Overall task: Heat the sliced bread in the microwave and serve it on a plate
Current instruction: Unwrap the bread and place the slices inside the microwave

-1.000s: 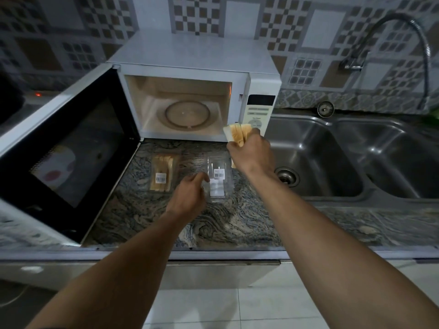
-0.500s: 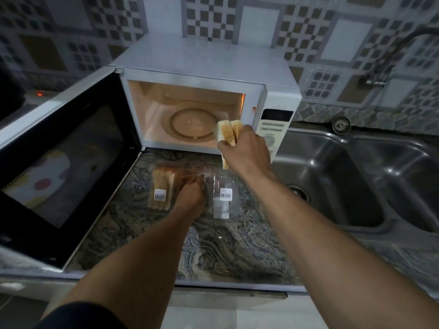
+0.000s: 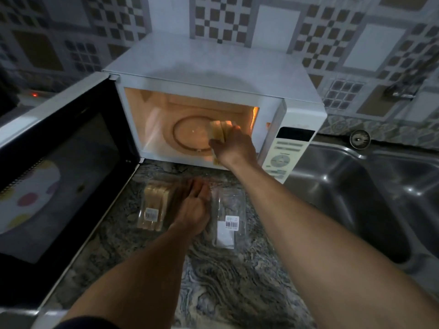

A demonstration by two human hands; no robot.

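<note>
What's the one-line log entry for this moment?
right hand: holds bread slices inside open microwave | left hand: beside bread pack on counter

Right hand [image 3: 234, 148] holds bread slices [image 3: 221, 131] inside open microwave [image 3: 213, 74].

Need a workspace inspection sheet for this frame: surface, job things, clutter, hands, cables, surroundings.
Surface: grey veined stone countertop, dimly lit.
Job's things: white microwave oven, door open, lamp on; round glass turntable bare; tan bread slices at cavity mouth; clear plastic pack of sliced bread on countertop; no plate seen.
Clutter: empty-looking clear plastic wrapper with barcode label.
Hands: right hand grips the slices; left hand, blurred, fingers straight, between the two packs.
Cables: nothing seen.
Surroundings: stainless steel double sink on the right; patterned tiled wall behind.
</note>
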